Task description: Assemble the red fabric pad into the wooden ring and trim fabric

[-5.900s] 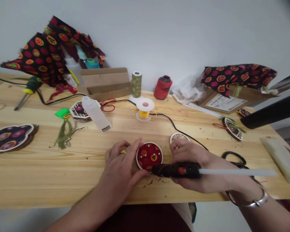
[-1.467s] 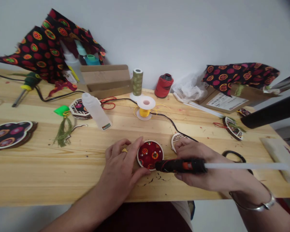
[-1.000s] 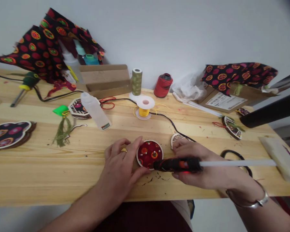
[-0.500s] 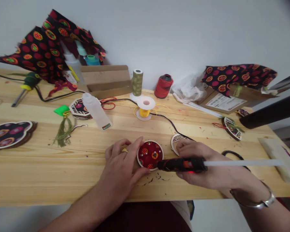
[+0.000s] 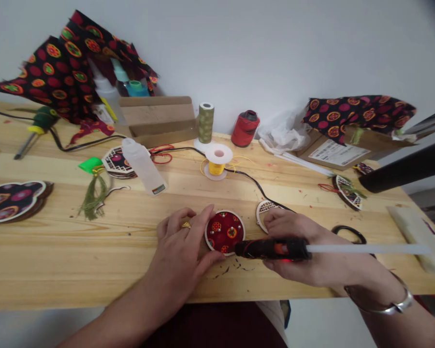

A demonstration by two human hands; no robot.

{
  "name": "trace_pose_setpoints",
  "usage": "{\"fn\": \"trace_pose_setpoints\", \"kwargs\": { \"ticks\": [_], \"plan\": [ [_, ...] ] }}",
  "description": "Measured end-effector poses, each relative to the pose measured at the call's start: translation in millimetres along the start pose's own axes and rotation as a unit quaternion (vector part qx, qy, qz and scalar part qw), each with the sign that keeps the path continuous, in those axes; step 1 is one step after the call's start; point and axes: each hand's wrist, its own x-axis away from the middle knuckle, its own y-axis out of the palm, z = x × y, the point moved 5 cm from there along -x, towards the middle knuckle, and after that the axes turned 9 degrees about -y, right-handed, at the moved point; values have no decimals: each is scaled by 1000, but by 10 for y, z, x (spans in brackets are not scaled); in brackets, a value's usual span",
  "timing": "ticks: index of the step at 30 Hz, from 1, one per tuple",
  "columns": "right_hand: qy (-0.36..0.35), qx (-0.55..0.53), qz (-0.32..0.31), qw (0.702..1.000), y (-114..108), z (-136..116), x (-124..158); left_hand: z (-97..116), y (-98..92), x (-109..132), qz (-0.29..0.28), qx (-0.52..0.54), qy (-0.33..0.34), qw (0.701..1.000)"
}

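Observation:
A round wooden disc covered in red patterned fabric lies near the front of the wooden table. My left hand lies flat beside it, fingers spread, with the forefinger and thumb pressing its left rim. My right hand is closed around a black and orange glue gun. The gun's nozzle touches the disc's lower right edge. A long white glue stick juts out of the gun's back to the right. A white lattice piece lies just behind my right hand.
Behind stand a yellow wire spool, a green thread spool, a red thread spool, a white squeeze bottle and a cardboard box. Patterned fabric is heaped at left. Black scissors lie at right.
The glue gun's nozzle has shifted slightly back and forth along the disc's lower right edge. My left hand has stayed on the disc.

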Motion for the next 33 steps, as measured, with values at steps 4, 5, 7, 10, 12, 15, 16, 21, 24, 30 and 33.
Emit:
{"fn": "trace_pose_setpoints", "kwargs": {
  "ticks": [4,5,7,10,12,15,16,21,24,30,33],
  "plan": [
    [4,13,14,1000,-2,6,4,6,-5,11,3,-1,2,1000],
    [5,15,14,1000,-4,6,6,5,-5,14,5,1,2,1000],
    [3,19,16,1000,-15,-1,12,3,-1,16,3,3,3,1000],
    [-6,20,26,999,-35,-17,15,0,6,12,-3,5,0,1000],
    [-10,22,31,999,-35,-22,11,1,7,9,-5,6,-2,1000],
    [-7,26,22,999,-14,-14,8,-5,0,8,-2,14,-10,1000],
    [-8,26,19,999,-11,-12,11,-9,-3,9,-1,17,-12,1000],
    [-16,38,19,999,-31,-13,30,-20,3,9,-8,6,-14,1000],
    [-16,45,14,999,-10,-13,23,-13,2,7,-7,3,-12,1000],
    [-22,41,30,998,-63,-28,51,-18,5,23,-2,9,-8,1000],
    [-34,53,50,997,-129,-58,68,-24,6,22,-1,7,-4,1000]
  ]
}}
